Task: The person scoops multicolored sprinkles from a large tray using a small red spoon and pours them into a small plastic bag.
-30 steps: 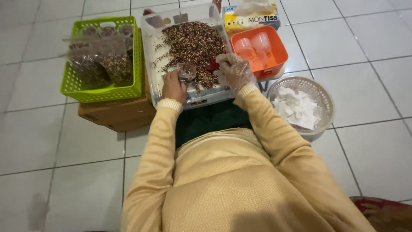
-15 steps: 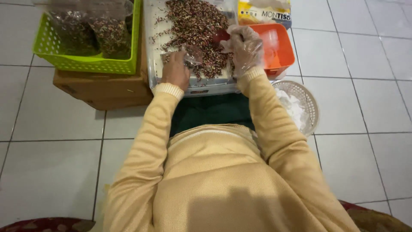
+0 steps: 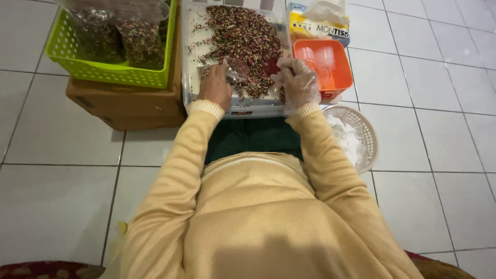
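Both my hands are at the near edge of a white tray of mixed dried bits, working a small clear bag.

Largest first: the tiled floor (image 3: 439, 103), then the cardboard box (image 3: 124, 106) carrying the green basket (image 3: 111, 72) of filled bags (image 3: 139, 41), kept at my left, probably so finished ones stay within reach. The white tray (image 3: 188, 62) sits straight ahead, its brown-and-pale heap (image 3: 243, 33) spread shallow, which I judge makes scooping easy. To the right stand the orange tub (image 3: 343, 77) with clear cups, a yellow tissue box (image 3: 310, 23) and a white woven basket (image 3: 369, 137) of crumpled white stuff. My bare left hand (image 3: 214, 88) pinches the small clear bag (image 3: 235, 67), mouth towards the heap. My right hand (image 3: 299, 82), in a thin plastic glove, is curled at the pile; what it grips I cannot tell.
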